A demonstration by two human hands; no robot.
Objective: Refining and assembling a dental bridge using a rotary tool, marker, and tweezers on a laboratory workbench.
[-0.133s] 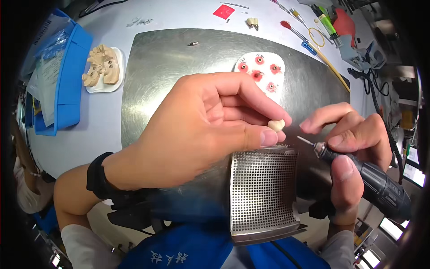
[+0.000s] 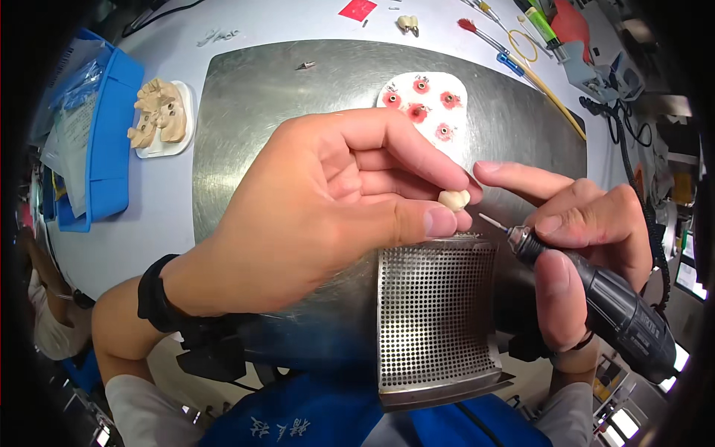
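Between thumb and fingertips, my left hand pinches a small cream-coloured dental crown. To its right, my right hand grips a black rotary handpiece. The handpiece's thin pale bur points up and left at the crown, with a small gap between them. My right index finger stretches out close to the left fingertips. Below the crown stands a curved perforated metal screen at the near edge of a steel plate.
Beyond my hands lies a white pad bearing several small metal rings in red material. At left are a beige dental model and a blue bin. A long-handled brush, another crown piece and a red square lie farther back.
My right hand has brought the handpiece slightly left, and its index finger has stretched toward the left fingertips. The crown looks slightly turned in my left fingers. The whole view has shifted a little.
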